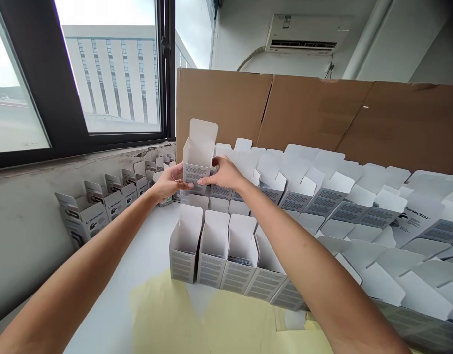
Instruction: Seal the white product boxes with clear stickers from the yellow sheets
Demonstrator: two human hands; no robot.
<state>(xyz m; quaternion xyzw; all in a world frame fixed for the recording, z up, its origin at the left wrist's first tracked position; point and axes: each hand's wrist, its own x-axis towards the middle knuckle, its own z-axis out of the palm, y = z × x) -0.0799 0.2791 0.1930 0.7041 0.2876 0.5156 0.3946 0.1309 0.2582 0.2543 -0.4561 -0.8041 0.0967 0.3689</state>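
Both of my hands grip one small white carton [197,171] with its top flap standing up. My left hand [170,183] holds its left side, thumb across the front. From the right, my right hand [225,173] pinches the same carton, the thumb near its lower front. The carton is upright at the back left end of the carton rows; whether it rests on something is hidden. Just below it, a front row of open white cartons [212,265] stands with flaps raised, and folded paper shows inside at least one.
Many more open cartons [329,194] fill the right side. Along the left wall stands a line of printed cartons [88,216]. Yellow sheets [167,314] lie on the white table [132,268]. A tall cardboard panel [307,110] rises behind, beside a window frame [34,73].
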